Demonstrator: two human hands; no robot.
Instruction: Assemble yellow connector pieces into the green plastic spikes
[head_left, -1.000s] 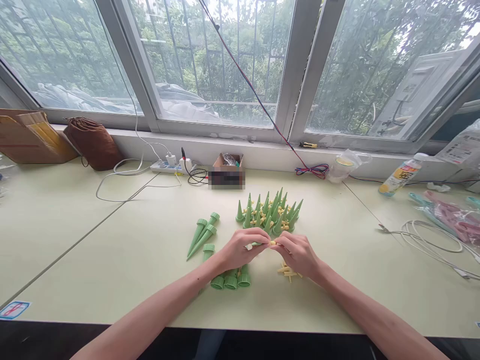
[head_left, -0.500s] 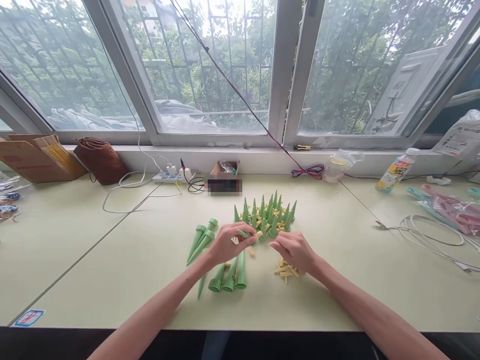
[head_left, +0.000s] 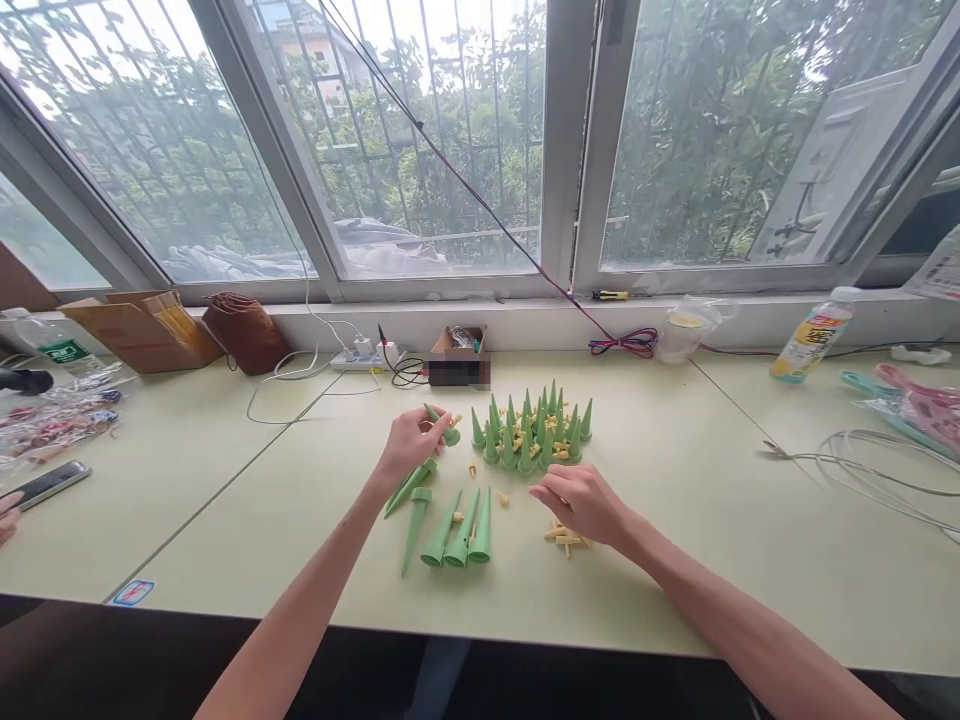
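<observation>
My left hand (head_left: 411, 442) is closed on a green plastic spike (head_left: 450, 436) with a small yellow piece by its side, raised left of the standing group. My right hand (head_left: 581, 500) is curled, its fingertips pressed together; whether anything is in them is hidden. Under and beside it lies a pile of yellow pegs (head_left: 562, 538). Many green cones (head_left: 526, 455) stand point up, yellow pieces among them. Several open-ended green cones (head_left: 482, 530) lie in front, and a capped spike (head_left: 415, 525) lies beside them. Another capped spike (head_left: 409, 487) is under my left hand. A loose yellow piece (head_left: 503, 498) lies between my hands.
A small box (head_left: 459, 365) and a power strip (head_left: 352, 357) stand along the window wall. On the right are a drink bottle (head_left: 814, 335), a plastic cup (head_left: 679, 335) and a white cable (head_left: 847, 460). Another person's hand (head_left: 7, 517) touches a phone (head_left: 52, 485) at far left.
My hands have parted. The left has carried the green spike and yellow piece leftward, over the lying capped spikes. My right hand stays by the yellow pegs. The view has turned left.
</observation>
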